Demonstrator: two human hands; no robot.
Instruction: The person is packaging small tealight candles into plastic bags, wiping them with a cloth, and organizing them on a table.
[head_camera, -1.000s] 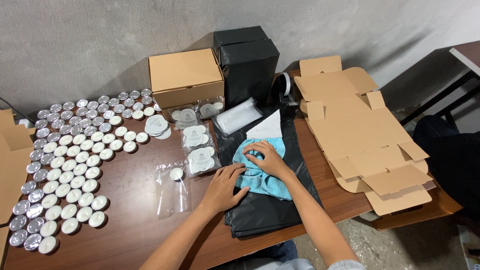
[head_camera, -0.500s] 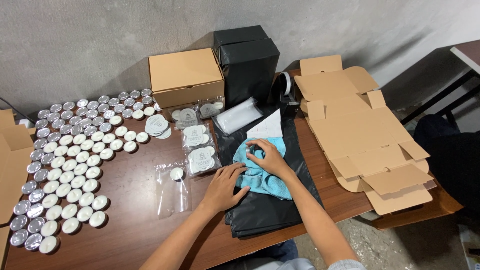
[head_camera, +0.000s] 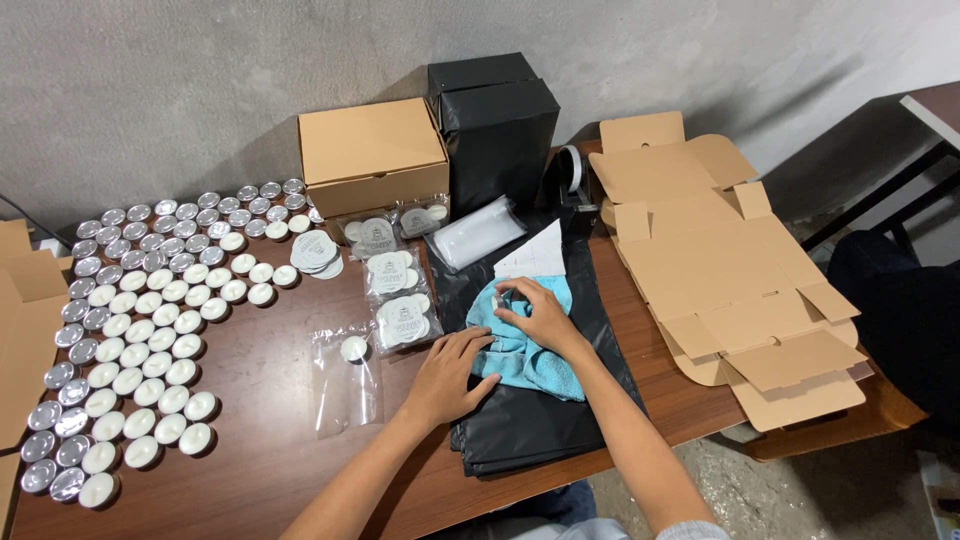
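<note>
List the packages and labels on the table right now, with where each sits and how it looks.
Closed box: back centre, square, tan cardboard.
Black packages: right of it, tall, matte.
Flat cartons: right side, unfolded, tan.
Labelled candle bags: centre, clear, round pale labels.
Clear bag: by left hand, one candle inside.

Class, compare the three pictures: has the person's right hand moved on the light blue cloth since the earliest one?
Yes, slightly. The right hand has curled its fingers inward on the light blue cloth, pulling back from the white paper sheet. The left hand stayed put.
</note>
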